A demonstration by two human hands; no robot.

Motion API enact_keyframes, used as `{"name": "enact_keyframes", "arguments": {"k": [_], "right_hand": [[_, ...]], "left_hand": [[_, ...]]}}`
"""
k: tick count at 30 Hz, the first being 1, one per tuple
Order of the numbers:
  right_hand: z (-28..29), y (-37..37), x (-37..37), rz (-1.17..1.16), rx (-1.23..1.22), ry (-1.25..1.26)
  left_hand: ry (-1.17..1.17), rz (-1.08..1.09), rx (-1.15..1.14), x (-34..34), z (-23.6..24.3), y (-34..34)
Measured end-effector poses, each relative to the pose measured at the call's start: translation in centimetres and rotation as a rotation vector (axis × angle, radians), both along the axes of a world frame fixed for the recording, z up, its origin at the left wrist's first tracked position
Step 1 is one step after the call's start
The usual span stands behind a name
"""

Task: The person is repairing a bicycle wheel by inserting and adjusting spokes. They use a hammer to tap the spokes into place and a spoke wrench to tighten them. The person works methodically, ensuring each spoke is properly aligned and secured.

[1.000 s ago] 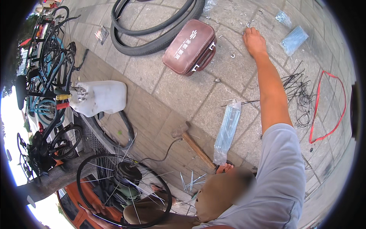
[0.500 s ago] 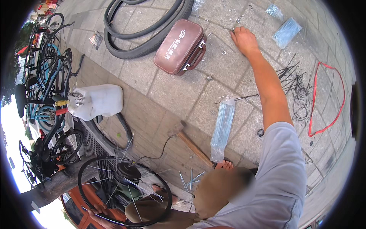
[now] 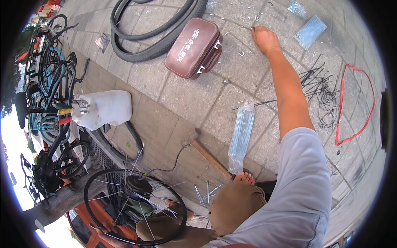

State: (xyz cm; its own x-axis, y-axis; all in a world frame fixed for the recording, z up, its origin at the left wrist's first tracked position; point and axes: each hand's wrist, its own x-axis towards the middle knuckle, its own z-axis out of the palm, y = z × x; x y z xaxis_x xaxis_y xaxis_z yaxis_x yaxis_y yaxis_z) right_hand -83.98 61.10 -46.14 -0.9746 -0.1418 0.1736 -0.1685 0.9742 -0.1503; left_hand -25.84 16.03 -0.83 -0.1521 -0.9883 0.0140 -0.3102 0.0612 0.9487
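Observation:
My right hand (image 3: 265, 38) reaches down to the pavement beside small scattered silver fittings (image 3: 257, 18); its fingertips are bunched, and anything between them is too small to make out. My left hand (image 3: 108, 231), at the lower left, grips the rim of a bicycle wheel (image 3: 87, 195) with a dark hub (image 3: 138, 186) and several spokes, some sticking out at angles. More spokes (image 3: 206, 194) lie loose by my bare foot (image 3: 245, 177). A plastic-bagged bundle of spokes (image 3: 241, 134) and a wooden-handled hammer (image 3: 209, 157) rest close by.
A maroon case (image 3: 191, 47), loose tyres (image 3: 140, 53), blue packets (image 3: 309, 31), black wires (image 3: 324, 95) and a red loop (image 3: 342, 107) lie on the paving. A white jug (image 3: 107, 107) stands left, before parked bicycles (image 3: 49, 82) and an orange vehicle (image 3: 80, 223).
The whole view has shifted slightly, with items sitting further left and up. My right hand's fingers, more spread half a second ago, are now drawn together. My left hand stays on the rim.

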Motion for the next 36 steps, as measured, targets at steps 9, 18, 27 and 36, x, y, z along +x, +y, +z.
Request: {"name": "enact_keyframes", "arguments": {"k": [9,18,27,36], "right_hand": [[1.8,-0.1,0.0,-0.135,-0.037,-0.209],[1.5,2.1,4.1,-0.605,-0.801,-0.148],[9.1,-7.3,23.4,-0.435,-1.811,-0.708],[14.3,-18.8,46.2,-0.298,-1.625,-1.376]], "left_hand": [[0.129,-0.411,0.058,5.5,0.0,-5.2],[0.074,-0.343,0.123,5.1,0.5,-4.5],[0.260,-0.649,0.256,9.2,0.7,-9.0],[0.342,-0.683,0.346,18.3,1.8,-13.8]]}}
